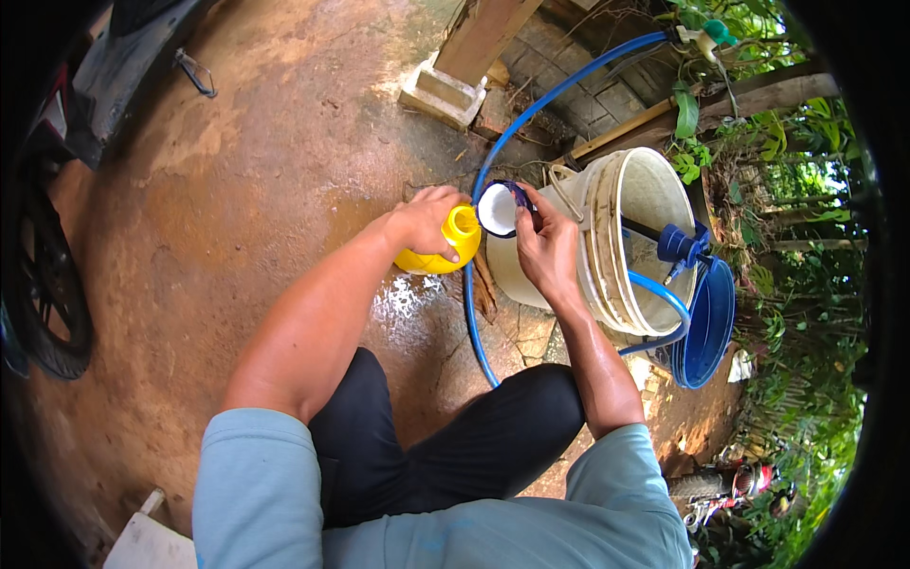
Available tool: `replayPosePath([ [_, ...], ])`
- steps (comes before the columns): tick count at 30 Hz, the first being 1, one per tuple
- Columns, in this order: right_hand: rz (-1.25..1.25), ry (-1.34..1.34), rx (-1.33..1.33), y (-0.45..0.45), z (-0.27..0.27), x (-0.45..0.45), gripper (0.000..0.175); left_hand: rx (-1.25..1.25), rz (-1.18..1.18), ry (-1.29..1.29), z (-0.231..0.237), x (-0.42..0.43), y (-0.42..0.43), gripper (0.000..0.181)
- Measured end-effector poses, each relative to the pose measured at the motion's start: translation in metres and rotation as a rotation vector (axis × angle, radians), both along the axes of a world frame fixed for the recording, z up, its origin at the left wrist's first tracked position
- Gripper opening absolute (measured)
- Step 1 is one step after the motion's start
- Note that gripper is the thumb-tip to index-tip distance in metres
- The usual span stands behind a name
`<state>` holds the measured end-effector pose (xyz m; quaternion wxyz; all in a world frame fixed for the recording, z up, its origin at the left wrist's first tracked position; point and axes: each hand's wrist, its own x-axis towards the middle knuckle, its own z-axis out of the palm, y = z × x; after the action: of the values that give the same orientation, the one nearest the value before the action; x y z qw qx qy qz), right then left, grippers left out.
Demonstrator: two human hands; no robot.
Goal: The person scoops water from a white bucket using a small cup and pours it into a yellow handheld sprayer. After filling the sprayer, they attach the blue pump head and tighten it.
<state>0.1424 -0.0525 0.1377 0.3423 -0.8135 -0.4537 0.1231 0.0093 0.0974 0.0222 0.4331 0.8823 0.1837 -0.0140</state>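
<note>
My left hand [429,226] grips a yellow plastic bottle [439,260] whose round mouth stands uncapped and faces up towards me. Close to its right, my right hand [546,238] holds a small round cap or cup [498,209], white inside and dark purple outside, with its hollow side turned towards the bottle. Liquid seems to show at the bottle's mouth, though its source cannot be told. White suds [409,297] lie on the wet concrete floor [270,178] under the bottle. A blue hose [473,306] runs behind both hands.
A large white bucket [657,163] holds a blue-headed sprayer [679,244] and part of the hose. Beside it is a blue bucket [721,320]. A wooden post [476,43] stands on a concrete footing [444,96]. A motorcycle wheel [50,284] is at the left, and a tap [711,35] at the upper right.
</note>
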Motion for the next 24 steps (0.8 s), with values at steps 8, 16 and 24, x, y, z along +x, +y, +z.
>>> replayPosePath([
  [8,0.056,-0.154,0.057,0.0008,0.003,-0.0021,0.035,-0.006,0.022,-0.023,-0.0033,-0.0001,-0.0013,0.106],
  [16,0.101,-0.254,0.06,0.0002,0.006,-0.0059,0.039,-0.004,0.026,-0.019,-0.0018,0.0,-0.0017,0.108],
  [24,0.145,-0.349,0.057,-0.0018,0.0074,-0.0067,0.044,-0.012,0.029,0.018,0.0046,-0.0007,-0.0023,0.11],
])
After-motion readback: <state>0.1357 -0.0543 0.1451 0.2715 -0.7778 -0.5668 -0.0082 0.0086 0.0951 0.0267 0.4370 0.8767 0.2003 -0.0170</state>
